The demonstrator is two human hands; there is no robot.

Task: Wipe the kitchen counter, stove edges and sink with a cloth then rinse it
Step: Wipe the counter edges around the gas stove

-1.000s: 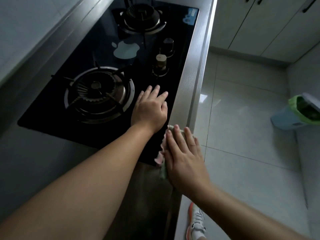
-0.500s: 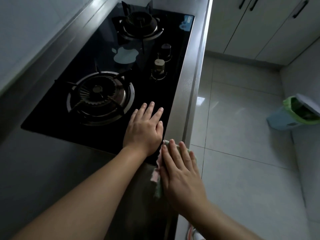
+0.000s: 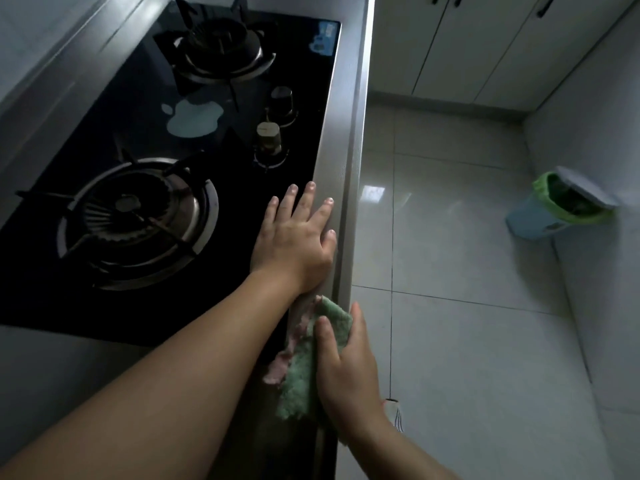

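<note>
Pressing left hand [image 3: 296, 240] flat on stove [image 3: 145, 133], right hand [image 3: 346, 372] gripping cloth [image 3: 301, 368]

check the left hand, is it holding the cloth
No, the left hand lies flat and empty on the stove edge, while the right hand grips the cloth.

— Anything there you can read?

— Nothing. From where I stand, the blue sticker [image 3: 323, 39] on the far corner of the stove [image 3: 145, 109] is too blurred for any word or number.

— And the knobs [image 3: 268, 136]?

— I can make out faint marks ringing them, but no legible figures.
</note>
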